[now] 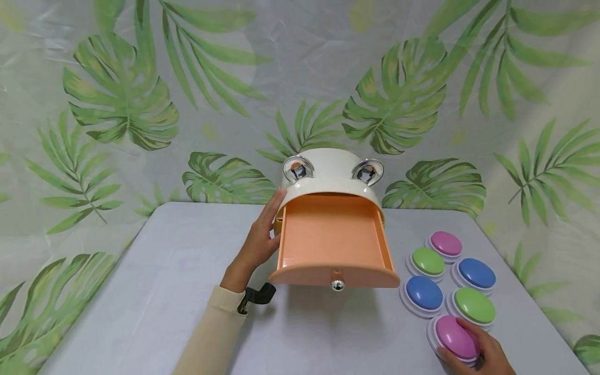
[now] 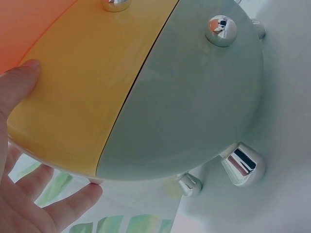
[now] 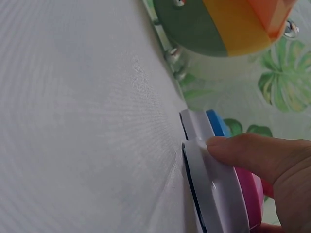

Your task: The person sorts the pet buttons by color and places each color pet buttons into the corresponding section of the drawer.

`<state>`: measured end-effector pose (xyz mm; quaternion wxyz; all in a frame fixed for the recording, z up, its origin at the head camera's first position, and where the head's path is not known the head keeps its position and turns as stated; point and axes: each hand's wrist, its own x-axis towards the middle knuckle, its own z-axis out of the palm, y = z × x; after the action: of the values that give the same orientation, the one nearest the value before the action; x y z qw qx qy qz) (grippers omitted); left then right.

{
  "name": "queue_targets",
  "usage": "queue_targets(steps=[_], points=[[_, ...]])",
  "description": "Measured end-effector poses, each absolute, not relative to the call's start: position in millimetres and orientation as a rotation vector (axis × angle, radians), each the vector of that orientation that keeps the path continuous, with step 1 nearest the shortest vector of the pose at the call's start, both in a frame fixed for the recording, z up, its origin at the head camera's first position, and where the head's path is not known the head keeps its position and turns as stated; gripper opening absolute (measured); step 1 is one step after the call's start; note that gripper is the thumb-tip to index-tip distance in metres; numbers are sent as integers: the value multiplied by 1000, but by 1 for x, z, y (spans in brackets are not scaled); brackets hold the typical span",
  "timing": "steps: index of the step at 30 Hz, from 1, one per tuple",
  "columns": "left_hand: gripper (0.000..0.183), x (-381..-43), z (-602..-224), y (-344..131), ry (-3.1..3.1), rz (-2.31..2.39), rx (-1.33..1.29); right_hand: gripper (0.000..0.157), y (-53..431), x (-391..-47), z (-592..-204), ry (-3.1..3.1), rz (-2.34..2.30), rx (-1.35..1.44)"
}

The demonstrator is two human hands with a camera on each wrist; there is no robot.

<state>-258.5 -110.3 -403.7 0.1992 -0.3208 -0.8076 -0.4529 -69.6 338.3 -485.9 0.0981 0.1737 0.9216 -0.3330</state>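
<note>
A white drawer box with shiny frog-like eyes stands at the back middle of the table. Its orange top drawer is pulled out, and nothing lies in it. My left hand rests against the box's left side; in the left wrist view the thumb touches the yellow drawer front, with the other fingers extended along the edge. Below that is a green drawer front, closed. At the lower right, my right hand grips the pink push button by its white base, thumb on the near rim.
Beside the held button stand several more push buttons: a green one, a blue one, another blue one, a green one and a pink one. A leaf-print cloth hangs behind the white table.
</note>
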Motion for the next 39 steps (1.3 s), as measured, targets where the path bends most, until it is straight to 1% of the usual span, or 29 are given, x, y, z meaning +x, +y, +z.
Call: queue_targets(steps=[13,28,33,39], points=[[83,-260,-406,-110,-2242,-1267,-907,125,345,-73,-495,2702,-934,558],[80,-260,-407,-110,-2233,-1286,-909,125,323,-63,-473,2768,-943,606],[82,-260,-407,-109,-2229,-1294,-905,121,311,-61,-467,2836,-894,628],[80,-254,-402,-107,-2244,-1297,-887,106,295,-56,-454,3021,-909,622]])
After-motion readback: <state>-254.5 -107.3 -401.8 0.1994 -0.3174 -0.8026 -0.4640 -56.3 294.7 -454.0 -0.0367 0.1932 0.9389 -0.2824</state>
